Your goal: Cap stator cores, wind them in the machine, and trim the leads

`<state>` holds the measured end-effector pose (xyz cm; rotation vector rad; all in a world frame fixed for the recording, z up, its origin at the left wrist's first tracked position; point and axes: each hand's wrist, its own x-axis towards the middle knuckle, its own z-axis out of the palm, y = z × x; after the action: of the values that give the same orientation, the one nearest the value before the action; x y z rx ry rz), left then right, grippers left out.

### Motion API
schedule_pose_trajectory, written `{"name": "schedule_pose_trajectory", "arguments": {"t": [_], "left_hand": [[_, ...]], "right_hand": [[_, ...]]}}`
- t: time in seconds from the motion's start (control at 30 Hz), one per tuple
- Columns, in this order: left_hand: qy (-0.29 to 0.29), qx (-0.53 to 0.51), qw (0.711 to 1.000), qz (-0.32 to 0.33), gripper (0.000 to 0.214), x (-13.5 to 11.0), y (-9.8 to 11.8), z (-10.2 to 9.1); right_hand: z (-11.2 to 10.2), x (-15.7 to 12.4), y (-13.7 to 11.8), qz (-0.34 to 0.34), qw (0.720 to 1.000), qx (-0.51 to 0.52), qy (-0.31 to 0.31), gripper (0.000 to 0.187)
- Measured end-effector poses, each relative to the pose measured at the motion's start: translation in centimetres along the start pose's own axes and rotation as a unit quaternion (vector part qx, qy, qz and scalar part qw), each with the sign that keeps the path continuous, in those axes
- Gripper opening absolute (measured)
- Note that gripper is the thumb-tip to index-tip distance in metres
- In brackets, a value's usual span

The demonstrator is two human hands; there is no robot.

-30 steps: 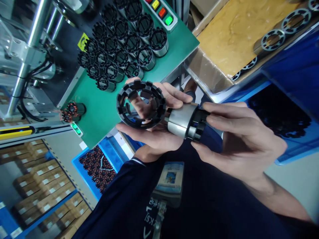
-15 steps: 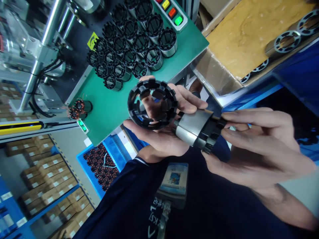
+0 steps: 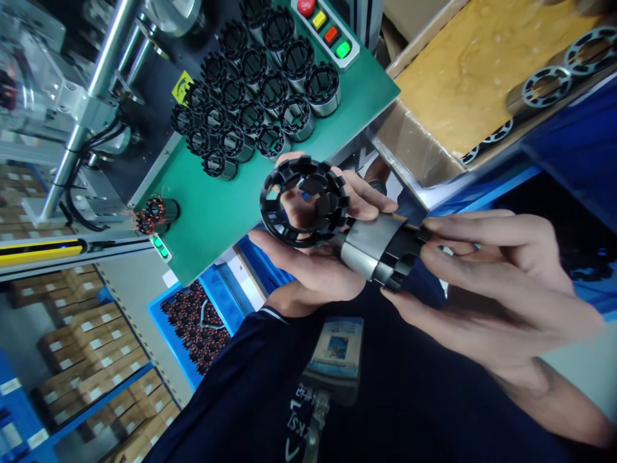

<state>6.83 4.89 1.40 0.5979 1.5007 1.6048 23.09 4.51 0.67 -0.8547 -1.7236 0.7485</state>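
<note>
My left hand (image 3: 315,267) holds a black plastic slotted ring (image 3: 303,202) between thumb and fingers, its open face turned toward me. My right hand (image 3: 486,283) grips a grey metal stator core (image 3: 371,247) by the black plastic cap (image 3: 402,260) on its right end. The core's left end lies close against the ring, above my left palm. Both hands are raised in front of my dark blue sleeve.
A green worktable (image 3: 226,206) carries several capped stator cores (image 3: 260,90) in rows, a copper-wound stator (image 3: 154,215) and a button panel (image 3: 328,29). Right is a cardboard box (image 3: 457,71) with bare cores (image 3: 544,87). Below, a blue bin (image 3: 193,325) holds wound parts.
Both hands and their parts have shifted right and slightly up in the view. The ring and the core's end have come closer together.
</note>
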Motion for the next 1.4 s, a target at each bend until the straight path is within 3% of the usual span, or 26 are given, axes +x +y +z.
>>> {"name": "schedule_pose_trajectory", "arguments": {"t": [0.07,0.13,0.27,0.4,0.57,0.7,0.93,1.07,1.17,1.3,1.4], "left_hand": [[0.023,-0.013,0.994,0.109,0.092,0.3,-0.6,1.5],[0.049,-0.059,0.988,0.131,0.080,0.5,-0.6,2.9],[0.067,-0.108,0.988,0.083,0.071,0.6,0.1,3.5],[0.001,-0.081,0.997,0.021,0.087,0.3,0.5,2.0],[-0.033,-0.043,0.998,-0.008,0.097,-0.1,0.6,0.8],[-0.052,-0.019,0.998,-0.026,0.095,-0.2,0.4,1.4],[0.040,-0.106,0.993,-0.017,0.077,-0.8,-1.4,3.0],[-0.009,-0.074,0.995,-0.067,0.072,-1.4,-2.7,1.9],[-0.012,-0.018,0.993,-0.117,0.074,-1.5,-3.2,1.2],[-0.001,0.056,0.994,-0.090,0.087,-1.3,-3.1,0.7],[-0.003,0.033,0.995,-0.091,0.086,-1.1,-2.9,0.7]], "right_hand": [[-0.1,0.2,-0.2,-0.008,1.000,-0.002,-0.004,0.077],[0.0,0.4,-0.2,-0.011,1.000,-0.007,-0.012,0.078],[-0.1,0.9,0.2,-0.046,0.998,-0.010,-0.032,0.077],[-0.7,0.9,0.5,-0.071,0.996,-0.021,-0.048,0.082],[-1.7,0.4,0.3,-0.037,0.995,-0.034,-0.082,0.082],[-2.0,0.0,-0.1,-0.001,0.996,-0.041,-0.083,0.081],[-2.8,0.4,-0.6,0.043,0.990,-0.054,-0.126,0.066],[-2.7,0.8,-0.5,0.051,0.986,-0.051,-0.147,0.055],[-1.7,0.1,0.0,0.038,0.986,-0.069,-0.145,0.054],[-0.7,-1.0,0.7,0.017,0.986,-0.075,-0.148,0.057],[-1.9,-0.2,0.3,0.062,0.974,-0.038,-0.213,0.057]]}}
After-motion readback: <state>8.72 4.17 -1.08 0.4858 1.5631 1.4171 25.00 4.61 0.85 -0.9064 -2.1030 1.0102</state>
